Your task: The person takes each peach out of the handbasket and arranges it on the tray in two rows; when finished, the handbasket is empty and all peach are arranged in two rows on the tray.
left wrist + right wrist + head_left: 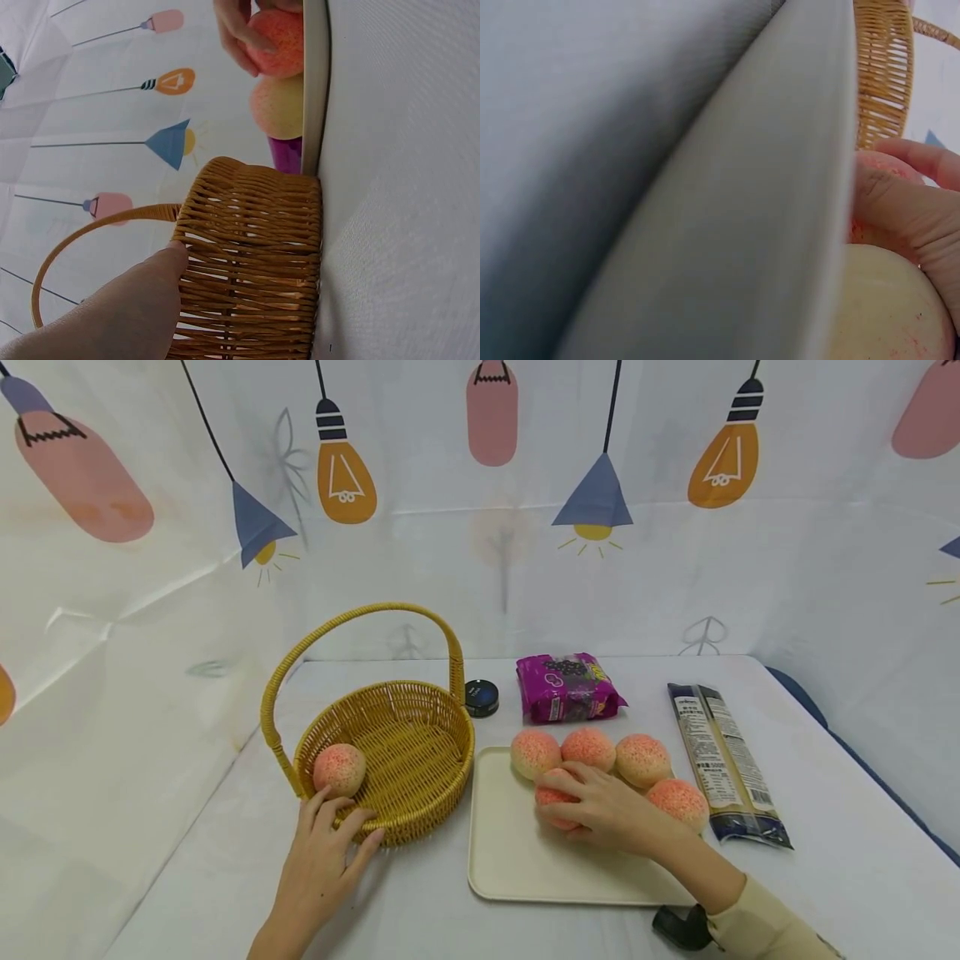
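A yellow wicker basket (431, 817) with a tall handle stands on the left, and one pink-speckled peach (340, 767) lies inside it. My left hand (322, 860) holds the basket's near rim; its thumb (169, 262) presses the outer wall in the left wrist view. Over the cream tray (525, 870), my right hand (607, 810) grips a peach (552, 795), fingers over its top. Several more peaches, such as a cream-sided peach (889, 307) in the right wrist view, sit along the tray's back and right side, partly behind that hand.
Behind the tray lies a purple snack packet (566, 689), with a small round black tin (482, 698) beside the basket. A long pack (723, 760), seemingly noodles, lies right of the tray. A black object (682, 928) is near the right sleeve. Patterned cloth (420, 560) hangs behind.
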The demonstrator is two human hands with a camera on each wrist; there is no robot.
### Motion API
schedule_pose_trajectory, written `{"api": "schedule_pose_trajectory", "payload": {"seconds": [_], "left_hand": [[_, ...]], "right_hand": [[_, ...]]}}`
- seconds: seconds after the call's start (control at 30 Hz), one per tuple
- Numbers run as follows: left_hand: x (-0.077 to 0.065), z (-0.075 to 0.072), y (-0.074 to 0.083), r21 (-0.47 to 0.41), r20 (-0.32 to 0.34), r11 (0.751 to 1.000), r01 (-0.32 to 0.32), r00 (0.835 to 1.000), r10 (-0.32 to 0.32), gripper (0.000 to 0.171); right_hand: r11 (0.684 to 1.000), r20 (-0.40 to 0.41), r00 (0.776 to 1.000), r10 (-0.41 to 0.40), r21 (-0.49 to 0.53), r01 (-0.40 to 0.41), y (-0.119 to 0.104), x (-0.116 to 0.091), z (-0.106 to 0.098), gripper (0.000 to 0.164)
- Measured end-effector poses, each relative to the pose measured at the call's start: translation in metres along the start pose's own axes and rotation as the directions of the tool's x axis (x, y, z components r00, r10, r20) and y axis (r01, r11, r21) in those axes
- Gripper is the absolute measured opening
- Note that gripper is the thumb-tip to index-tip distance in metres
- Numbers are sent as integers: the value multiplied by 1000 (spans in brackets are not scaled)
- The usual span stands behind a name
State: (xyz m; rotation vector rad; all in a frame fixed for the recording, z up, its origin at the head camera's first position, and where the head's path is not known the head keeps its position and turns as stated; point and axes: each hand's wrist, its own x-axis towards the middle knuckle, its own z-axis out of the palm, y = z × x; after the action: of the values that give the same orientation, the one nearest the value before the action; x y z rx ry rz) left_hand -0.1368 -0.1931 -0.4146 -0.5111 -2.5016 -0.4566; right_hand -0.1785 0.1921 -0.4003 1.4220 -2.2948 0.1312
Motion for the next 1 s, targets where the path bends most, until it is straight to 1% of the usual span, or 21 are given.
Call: {"api": "schedule_pose_trajectory", "payload": {"seconds": [0.13,0.3,0.4,0.5,0.83,0.9,1.0], "left_hand": [[-1,0,0,0,-1,1000,-3,1000,3,17],[-1,0,-1,8,5,1000,-2,1000,2,18],[-1,0,-1,6,4,1000,-3,1000,3,17],[-1,0,-1,0,0,1000,-2,1000,2,17],[-2,0,-1,4,-5,1000,-4,1000,4,16],[-2,0,-1,4,-5,1000,-7,1000,7,17],[-2,1,-2,5,-6,1000,-14,1000,14,18]], "right_hand": [[1000,13,1000,16,8,-16,0,0,1,40],[1000,-24,1000,16,5,-16,-1,-2,1,51],[999,-37,999,39,6,-39,-2,-3,-1,59],[998,-40,997,60,17,-59,-3,-4,-4,62],[995,-25,996,91,39,-90,-7,-3,-12,48],[994,-32,995,98,41,-97,-8,-2,-13,45],[994,-52,995,89,60,-86,-11,3,-16,41]]}}
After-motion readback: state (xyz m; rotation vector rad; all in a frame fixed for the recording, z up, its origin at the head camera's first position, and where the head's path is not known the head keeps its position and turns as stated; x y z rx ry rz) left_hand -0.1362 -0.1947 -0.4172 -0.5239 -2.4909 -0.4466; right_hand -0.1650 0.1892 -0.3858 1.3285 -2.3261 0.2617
